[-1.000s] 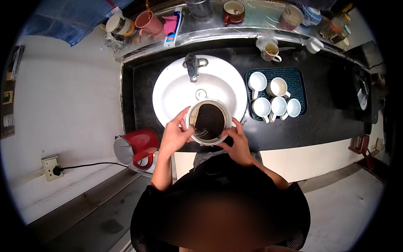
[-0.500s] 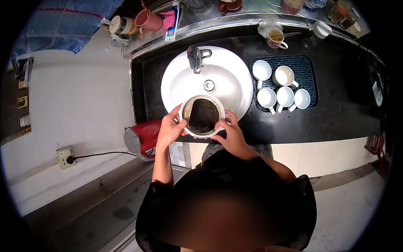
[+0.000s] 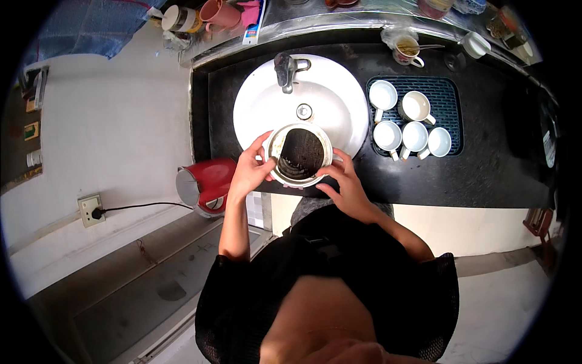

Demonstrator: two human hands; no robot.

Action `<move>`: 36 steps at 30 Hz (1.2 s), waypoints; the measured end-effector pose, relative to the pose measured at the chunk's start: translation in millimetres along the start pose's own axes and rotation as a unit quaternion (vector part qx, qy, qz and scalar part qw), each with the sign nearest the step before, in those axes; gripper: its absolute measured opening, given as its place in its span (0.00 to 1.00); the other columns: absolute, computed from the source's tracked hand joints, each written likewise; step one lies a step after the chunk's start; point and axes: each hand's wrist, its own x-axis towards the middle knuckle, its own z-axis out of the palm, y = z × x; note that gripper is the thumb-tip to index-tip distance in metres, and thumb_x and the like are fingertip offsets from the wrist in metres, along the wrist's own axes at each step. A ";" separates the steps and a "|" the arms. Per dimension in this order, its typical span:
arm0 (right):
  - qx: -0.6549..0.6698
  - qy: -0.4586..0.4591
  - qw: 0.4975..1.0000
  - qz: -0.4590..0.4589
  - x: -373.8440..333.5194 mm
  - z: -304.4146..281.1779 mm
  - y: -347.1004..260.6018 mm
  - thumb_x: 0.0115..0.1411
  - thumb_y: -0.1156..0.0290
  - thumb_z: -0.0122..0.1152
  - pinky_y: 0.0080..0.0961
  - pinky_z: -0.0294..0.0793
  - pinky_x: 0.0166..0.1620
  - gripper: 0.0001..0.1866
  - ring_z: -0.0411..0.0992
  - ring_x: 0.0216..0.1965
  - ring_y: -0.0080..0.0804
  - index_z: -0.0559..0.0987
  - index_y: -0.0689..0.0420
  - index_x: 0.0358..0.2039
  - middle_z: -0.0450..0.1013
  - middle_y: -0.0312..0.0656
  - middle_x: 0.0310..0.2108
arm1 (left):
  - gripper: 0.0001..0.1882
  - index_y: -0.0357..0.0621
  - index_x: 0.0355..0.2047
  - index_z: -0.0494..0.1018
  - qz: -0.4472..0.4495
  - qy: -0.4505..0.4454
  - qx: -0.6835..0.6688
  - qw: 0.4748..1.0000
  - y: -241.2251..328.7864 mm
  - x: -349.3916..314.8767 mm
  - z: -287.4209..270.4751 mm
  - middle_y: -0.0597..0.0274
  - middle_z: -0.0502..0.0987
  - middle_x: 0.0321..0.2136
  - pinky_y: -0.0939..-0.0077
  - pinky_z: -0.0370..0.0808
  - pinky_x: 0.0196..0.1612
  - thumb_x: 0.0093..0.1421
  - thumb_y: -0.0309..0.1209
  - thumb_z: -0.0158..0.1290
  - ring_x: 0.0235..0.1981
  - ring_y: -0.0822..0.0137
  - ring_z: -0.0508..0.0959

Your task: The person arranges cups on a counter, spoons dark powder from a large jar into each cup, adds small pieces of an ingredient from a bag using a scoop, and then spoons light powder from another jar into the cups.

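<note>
Over the near edge of the white oval sink [image 3: 254, 91], I hold a round, pale-rimmed pot [image 3: 328, 138]. A dark patch fills most of its inside, with a straight edge on the left; whether it is liquid or a stained bottom, I cannot tell. My left hand [image 3: 250, 170] grips the pot's left rim, thumb on top. On its right rim my right hand [image 3: 345, 181] has its thumb and fingers closed. The tap [image 3: 287, 73] stands at the sink's back, and the round drain [image 3: 304, 111] shows just beyond the pot.
Right of the sink, several white cups [image 3: 415, 137] stand on a dark draining tray [image 3: 450, 103]. Behind them is a mug [image 3: 406, 52] with a spoon. A red kettle [image 3: 212, 179] is at the left, near a plugged-in cord [image 3: 145, 208]. A pink mug [image 3: 219, 14] sits on the back ledge.
My hands and the pot have shifted slightly away from me and to the right. The dark patch inside the pot looks a little different in outline. Both hands keep their grip.
</note>
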 end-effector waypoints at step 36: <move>-0.046 -0.004 0.998 0.033 13.5 -3.7 -8.5 0.46 0.75 0.63 0.32 0.67 0.48 0.10 0.68 0.46 0.38 0.73 0.55 0.30 0.53 0.46 0.54 | 0.30 0.49 0.55 0.61 0.049 0.042 0.021 0.998 -7.7 -15.6 13.7 0.71 0.63 0.17 0.83 0.72 0.19 0.49 0.19 0.47 0.15 0.77 0.71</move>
